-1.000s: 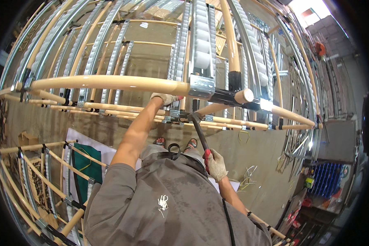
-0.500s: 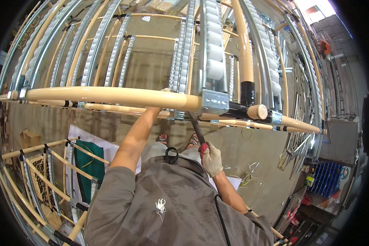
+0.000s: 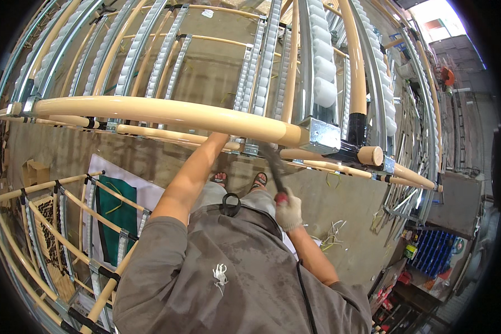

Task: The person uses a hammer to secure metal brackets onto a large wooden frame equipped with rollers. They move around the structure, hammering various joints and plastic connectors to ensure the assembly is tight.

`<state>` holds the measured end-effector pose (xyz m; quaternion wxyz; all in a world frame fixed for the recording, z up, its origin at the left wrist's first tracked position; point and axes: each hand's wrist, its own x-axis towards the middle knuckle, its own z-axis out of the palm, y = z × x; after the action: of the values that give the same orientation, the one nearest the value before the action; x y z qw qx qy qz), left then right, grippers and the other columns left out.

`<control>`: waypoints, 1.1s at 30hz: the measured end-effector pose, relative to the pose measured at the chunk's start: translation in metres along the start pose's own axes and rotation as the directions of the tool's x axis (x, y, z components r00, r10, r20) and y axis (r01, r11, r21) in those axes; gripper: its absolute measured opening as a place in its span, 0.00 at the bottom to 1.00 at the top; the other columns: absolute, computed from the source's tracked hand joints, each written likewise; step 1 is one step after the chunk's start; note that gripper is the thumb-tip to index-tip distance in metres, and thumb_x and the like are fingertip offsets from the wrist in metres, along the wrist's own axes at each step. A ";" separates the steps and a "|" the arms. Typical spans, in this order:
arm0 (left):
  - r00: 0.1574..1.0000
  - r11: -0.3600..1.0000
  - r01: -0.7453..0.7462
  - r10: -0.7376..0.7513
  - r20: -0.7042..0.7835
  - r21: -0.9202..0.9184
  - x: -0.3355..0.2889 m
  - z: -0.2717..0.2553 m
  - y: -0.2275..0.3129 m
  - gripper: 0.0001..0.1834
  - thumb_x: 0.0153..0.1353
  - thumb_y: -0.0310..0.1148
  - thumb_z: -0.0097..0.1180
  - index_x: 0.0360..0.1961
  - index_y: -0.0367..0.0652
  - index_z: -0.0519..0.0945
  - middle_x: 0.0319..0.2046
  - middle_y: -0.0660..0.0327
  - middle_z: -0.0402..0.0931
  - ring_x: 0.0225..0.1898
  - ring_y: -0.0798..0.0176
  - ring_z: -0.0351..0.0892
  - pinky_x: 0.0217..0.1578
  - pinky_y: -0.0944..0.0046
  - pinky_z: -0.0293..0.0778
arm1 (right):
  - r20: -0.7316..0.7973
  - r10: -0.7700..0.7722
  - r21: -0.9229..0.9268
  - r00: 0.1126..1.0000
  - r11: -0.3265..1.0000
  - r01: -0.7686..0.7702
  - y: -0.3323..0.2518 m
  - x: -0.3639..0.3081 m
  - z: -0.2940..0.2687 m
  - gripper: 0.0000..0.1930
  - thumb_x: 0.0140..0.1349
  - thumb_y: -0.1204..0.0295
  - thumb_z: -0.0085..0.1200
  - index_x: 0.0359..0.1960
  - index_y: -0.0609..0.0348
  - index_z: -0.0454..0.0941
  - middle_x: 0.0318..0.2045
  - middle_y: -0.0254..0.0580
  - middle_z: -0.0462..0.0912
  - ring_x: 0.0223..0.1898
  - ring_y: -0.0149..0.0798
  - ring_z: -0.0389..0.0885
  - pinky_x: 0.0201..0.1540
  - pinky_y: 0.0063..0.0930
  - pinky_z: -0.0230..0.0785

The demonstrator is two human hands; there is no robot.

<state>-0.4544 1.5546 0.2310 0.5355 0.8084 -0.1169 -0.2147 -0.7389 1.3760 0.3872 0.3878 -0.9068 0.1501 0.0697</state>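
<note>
My left hand (image 3: 220,137) reaches under the long upper beige pipe (image 3: 167,115) of the rack. That pipe hides its fingers; the wrist is near the lower beige pipe (image 3: 178,137). On my right hand (image 3: 289,214) is a pale work glove with red on the finger side. Its fingers are closed around a dark, bar-shaped tool (image 3: 275,171), which slants up toward the lower pipe and a metal joint (image 3: 251,148). The tool's far end is blurred, so its exact kind and any contact are unclear. Roller tracks (image 3: 323,67) with white wheels run away from the upper pipe.
A second pipe frame (image 3: 67,245) stands at lower left, by a green sheet (image 3: 117,217) and a cardboard box (image 3: 36,171). Yellowish strap scraps (image 3: 334,234) lie on the floor at right. Beyond are metal lengths (image 3: 398,203) and a blue crate (image 3: 433,250).
The view has shifted, so the rack's near corner sits farther right and lower. My left fingers, seen earlier above the pipe, are now hidden. The tool's far end has become blurred.
</note>
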 end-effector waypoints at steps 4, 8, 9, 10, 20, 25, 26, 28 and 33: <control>1.000 0.999 -0.011 0.011 0.001 0.034 0.002 0.002 0.002 0.11 0.55 0.36 0.54 0.29 0.38 0.82 0.25 0.55 0.78 0.28 0.58 0.77 0.32 0.58 0.71 | 0.044 0.043 -0.087 0.998 0.995 -0.039 -0.026 0.020 -0.013 0.13 0.68 0.64 0.45 0.36 0.63 0.75 0.22 0.61 0.77 0.29 0.66 0.77 0.32 0.47 0.69; 1.000 0.998 -0.015 0.015 -0.007 0.062 0.005 -0.002 0.002 0.12 0.56 0.37 0.54 0.31 0.38 0.81 0.27 0.55 0.78 0.30 0.57 0.77 0.34 0.58 0.71 | 0.024 -0.033 0.188 0.999 0.982 0.028 -0.045 0.006 -0.022 0.13 0.68 0.65 0.45 0.34 0.62 0.76 0.21 0.57 0.77 0.28 0.60 0.79 0.33 0.46 0.70; 1.000 0.998 -0.009 0.009 -0.002 0.064 0.000 0.002 0.002 0.12 0.56 0.37 0.54 0.31 0.39 0.81 0.27 0.55 0.78 0.30 0.57 0.77 0.34 0.58 0.71 | 0.033 -0.027 0.072 0.999 0.997 0.024 -0.024 0.003 -0.015 0.14 0.69 0.64 0.44 0.33 0.62 0.76 0.20 0.54 0.76 0.25 0.56 0.78 0.32 0.44 0.69; 1.000 0.998 -0.014 0.014 0.006 0.067 0.000 0.005 0.003 0.12 0.56 0.37 0.54 0.31 0.39 0.81 0.28 0.55 0.78 0.30 0.57 0.77 0.34 0.58 0.71 | 0.021 -0.021 -0.044 1.000 0.999 0.022 0.011 0.001 -0.002 0.15 0.70 0.63 0.44 0.33 0.63 0.76 0.19 0.52 0.76 0.23 0.52 0.76 0.30 0.42 0.68; 0.999 0.997 -0.039 0.039 0.002 0.070 0.008 0.008 0.006 0.14 0.57 0.39 0.55 0.35 0.39 0.81 0.31 0.55 0.79 0.34 0.55 0.77 0.38 0.57 0.71 | -0.198 -0.307 0.182 0.931 0.922 0.342 -0.005 0.005 -0.011 0.22 0.72 0.55 0.42 0.36 0.64 0.77 0.18 0.38 0.75 0.18 0.31 0.72 0.22 0.28 0.64; 0.999 0.995 -0.047 0.046 0.006 0.084 0.007 0.009 0.006 0.14 0.58 0.40 0.55 0.37 0.40 0.80 0.33 0.55 0.79 0.36 0.54 0.77 0.40 0.57 0.71 | 0.008 0.028 0.123 1.000 0.992 -0.029 0.002 0.027 0.003 0.18 0.74 0.62 0.39 0.35 0.62 0.77 0.17 0.41 0.74 0.17 0.34 0.70 0.22 0.32 0.65; 0.999 0.995 -0.039 0.038 0.014 0.086 0.001 0.010 0.004 0.15 0.58 0.41 0.55 0.37 0.40 0.80 0.33 0.55 0.79 0.36 0.54 0.77 0.41 0.57 0.71 | 0.018 0.061 0.141 0.998 0.988 -0.063 -0.002 0.025 -0.001 0.19 0.74 0.61 0.39 0.34 0.62 0.77 0.17 0.39 0.73 0.17 0.32 0.69 0.22 0.31 0.64; 0.999 0.995 -0.039 0.038 0.017 0.095 0.002 0.006 0.001 0.15 0.58 0.41 0.55 0.38 0.40 0.80 0.34 0.55 0.79 0.37 0.53 0.77 0.42 0.56 0.71 | 0.053 0.079 0.239 0.995 0.967 -0.089 -0.024 0.019 -0.014 0.20 0.74 0.58 0.40 0.32 0.62 0.77 0.18 0.31 0.72 0.18 0.25 0.69 0.21 0.24 0.61; 0.999 0.993 -0.036 0.031 0.044 0.108 -0.006 0.008 0.002 0.16 0.59 0.42 0.55 0.40 0.40 0.80 0.36 0.54 0.79 0.38 0.52 0.77 0.44 0.56 0.71 | -0.038 -0.041 -0.088 0.998 0.995 0.038 0.041 0.008 0.014 0.15 0.70 0.63 0.45 0.33 0.63 0.75 0.19 0.50 0.77 0.21 0.46 0.77 0.27 0.37 0.67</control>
<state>-0.4631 1.5500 0.2316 0.4915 0.8297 -0.1531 -0.2159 -0.7445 1.3573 0.3479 0.3462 -0.9268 0.1366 0.0503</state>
